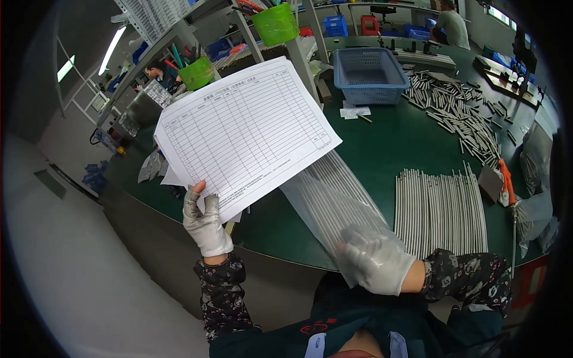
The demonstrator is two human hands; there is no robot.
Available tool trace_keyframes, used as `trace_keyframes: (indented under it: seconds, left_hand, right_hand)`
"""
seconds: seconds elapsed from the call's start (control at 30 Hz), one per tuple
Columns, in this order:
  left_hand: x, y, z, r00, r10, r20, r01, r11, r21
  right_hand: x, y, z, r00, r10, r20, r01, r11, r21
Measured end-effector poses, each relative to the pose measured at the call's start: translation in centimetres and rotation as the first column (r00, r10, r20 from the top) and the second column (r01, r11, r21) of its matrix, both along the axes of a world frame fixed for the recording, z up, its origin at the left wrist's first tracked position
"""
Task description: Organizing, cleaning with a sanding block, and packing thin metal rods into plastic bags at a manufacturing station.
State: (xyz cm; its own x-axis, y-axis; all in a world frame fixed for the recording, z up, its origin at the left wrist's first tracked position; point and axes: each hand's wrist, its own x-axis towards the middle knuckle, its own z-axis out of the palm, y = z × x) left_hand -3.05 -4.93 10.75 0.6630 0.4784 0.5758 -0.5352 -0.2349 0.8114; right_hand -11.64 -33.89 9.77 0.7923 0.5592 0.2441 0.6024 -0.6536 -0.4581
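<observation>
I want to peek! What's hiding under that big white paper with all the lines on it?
Under the paper held by the left hand, another white sheet's edge peeks out, above the green table. The upper ends of the bagged metal rods run beneath its corner, hidden.

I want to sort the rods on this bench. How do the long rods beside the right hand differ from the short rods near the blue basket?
The long rods lie side by side in a neat flat row, all pointing one way; the short rods lie in a loose scattered heap, pointing many ways. The long rods are much longer than the short ones. The long rods lie close to the right hand; the short rods lie farther back, beside the blue basket. Both are thin, grey and metallic, on the green table.
</observation>
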Motion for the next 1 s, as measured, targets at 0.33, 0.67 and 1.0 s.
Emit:
trace_keyframes:
  seconds: [0.33,0.67,1.0]
  left_hand:
    - [-2.4,-1.6,1.6,0.905,-0.399,0.151,0.423,0.883,-0.201]
    - [-1.4,-8.5,3.9,0.899,-0.432,-0.074,0.395,0.724,0.565]
    - [-1.8,-12.9,3.9,0.724,-0.672,-0.153,0.687,0.686,0.239]
  right_hand:
    - [1.6,-9.1,6.1,0.92,-0.258,-0.294,0.389,0.685,0.616]
    - [-2.1,-14.5,7.2,0.825,-0.106,-0.555,0.539,0.442,0.717]
    - [-5.6,-25.0,10.7,0.794,-0.517,-0.319,0.199,-0.275,0.941]
